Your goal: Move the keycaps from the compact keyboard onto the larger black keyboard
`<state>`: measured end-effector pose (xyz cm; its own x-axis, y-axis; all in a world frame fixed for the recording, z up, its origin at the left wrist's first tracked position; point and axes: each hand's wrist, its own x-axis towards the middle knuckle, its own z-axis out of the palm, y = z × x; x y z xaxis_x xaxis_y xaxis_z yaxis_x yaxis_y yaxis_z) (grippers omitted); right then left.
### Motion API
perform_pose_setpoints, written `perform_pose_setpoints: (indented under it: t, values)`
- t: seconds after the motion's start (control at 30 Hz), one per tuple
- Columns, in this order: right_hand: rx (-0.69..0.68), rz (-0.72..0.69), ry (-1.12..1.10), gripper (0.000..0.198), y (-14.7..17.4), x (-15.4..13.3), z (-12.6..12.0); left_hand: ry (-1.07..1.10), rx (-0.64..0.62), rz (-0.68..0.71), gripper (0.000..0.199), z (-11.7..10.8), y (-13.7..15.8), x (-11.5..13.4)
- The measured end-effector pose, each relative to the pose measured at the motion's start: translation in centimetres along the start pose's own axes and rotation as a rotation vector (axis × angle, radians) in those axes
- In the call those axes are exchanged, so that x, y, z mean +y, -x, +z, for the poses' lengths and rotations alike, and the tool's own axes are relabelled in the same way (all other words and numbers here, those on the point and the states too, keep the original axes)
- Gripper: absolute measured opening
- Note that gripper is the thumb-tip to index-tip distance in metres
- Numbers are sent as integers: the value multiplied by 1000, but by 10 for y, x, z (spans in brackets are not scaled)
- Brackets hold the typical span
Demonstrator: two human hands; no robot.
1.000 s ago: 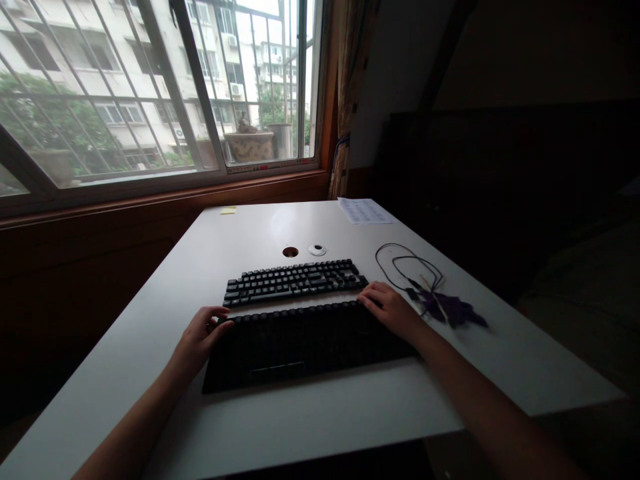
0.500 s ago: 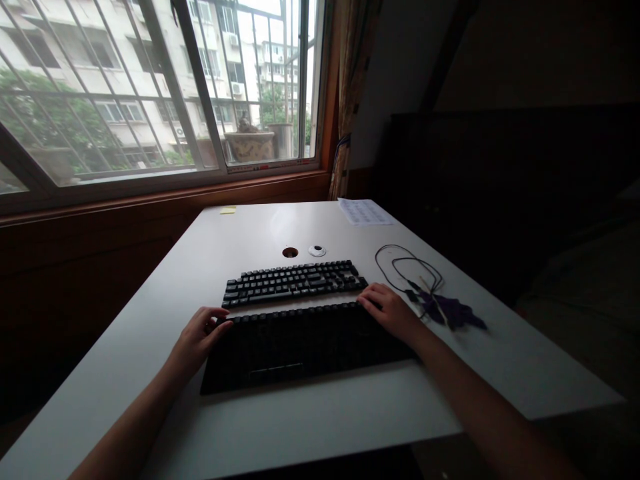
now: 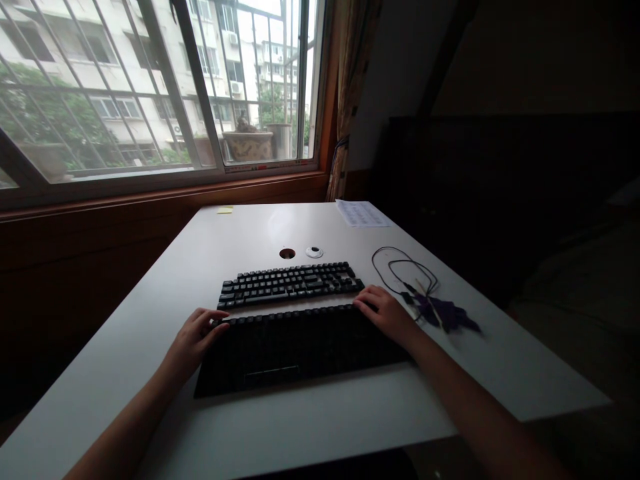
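A black keyboard (image 3: 300, 347) lies across the near part of the white table, its wide dark surface towards me. One row of keys runs along its far edge; few other details show in the gloom. My left hand (image 3: 197, 337) is closed on its far left corner, thumb on the near side and fingers on the far side. At the far right corner, my right hand (image 3: 383, 310) pinches the edge with bent fingers. Just beyond lie rows of black keycaps (image 3: 290, 285) in a keyboard layout, with some gaps on the right.
On the right of the white table (image 3: 150, 293) lie a coiled black cable (image 3: 400, 248), a purple cloth (image 3: 453, 315) and a thin stick (image 3: 437, 308). Farther back are a round hole (image 3: 287, 254), its white cover (image 3: 314, 253), paper sheets (image 3: 363, 214) and a yellow note (image 3: 225, 209).
The whole view has shifted slightly, with the table's contents a little farther left. Both hands keep the same hold on the keyboard's far corners.
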<state>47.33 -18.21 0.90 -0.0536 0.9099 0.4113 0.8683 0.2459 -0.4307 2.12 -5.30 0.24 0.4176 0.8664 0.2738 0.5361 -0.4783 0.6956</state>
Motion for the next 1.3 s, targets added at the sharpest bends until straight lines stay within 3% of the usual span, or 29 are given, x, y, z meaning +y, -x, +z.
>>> perform_pose_setpoints:
  t: [0.67,1.3]
  values:
    - [18,6,-22,17,1,-3,-1,-29,-16,8,47,0,-1,-1]
    - [37,-2,-22,15,1,-1,0,-24,-4,-3,40,3,2,-6]
